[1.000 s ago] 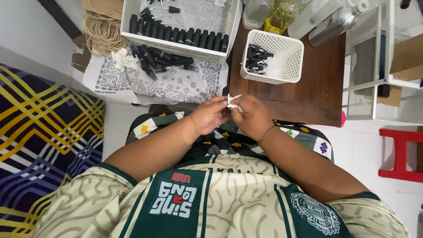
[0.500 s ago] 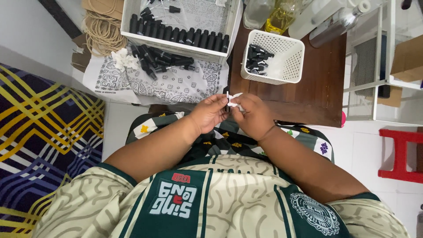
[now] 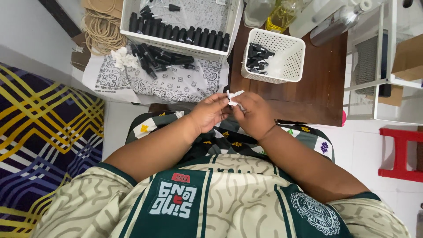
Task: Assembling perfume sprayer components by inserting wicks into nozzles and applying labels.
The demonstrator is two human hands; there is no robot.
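At frame centre my left hand and right hand pinched one small white piece; black caps already filled the basket, more lay loose upper left.

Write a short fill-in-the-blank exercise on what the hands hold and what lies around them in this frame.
1. The left hand and right hand together pinch a small ____ piece between their fingertips.
2. The white basket stands on the dark ____ table.
3. The small parts inside the basket are ____ in colour.
4. The loose dark bottles lie on a patterned ____.

Missing words: white; wooden; black; cloth
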